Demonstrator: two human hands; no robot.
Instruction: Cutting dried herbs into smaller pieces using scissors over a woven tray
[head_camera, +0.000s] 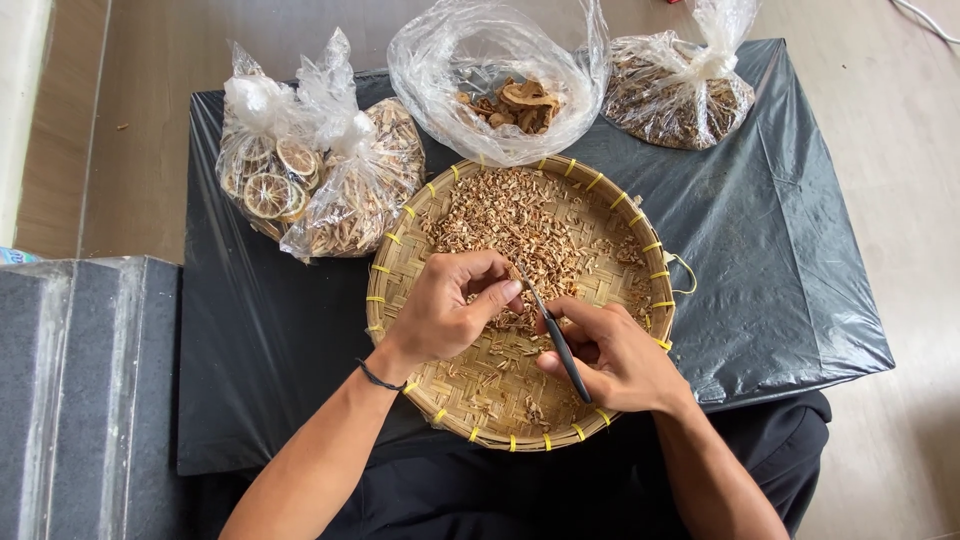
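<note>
A round woven bamboo tray (395, 235) with yellow ties on its rim rests on my lap, holding a heap of small chopped dried bits (515, 220). My right hand (615, 355) grips a pair of small black-handled scissors (555, 335), blades pointing up-left over the tray. My left hand (450, 305), with a black band on the wrist, pinches a small dried piece right at the scissor tips. Both hands hover over the tray's near half.
A black plastic sheet (780, 250) covers the low surface. Behind the tray stand an open clear bag of dried pieces (500, 85), a tied bag of dried citrus slices (265, 170), another tied bag beside it (365, 185), and a tied bag far right (680, 95). A grey block (85, 380) sits left.
</note>
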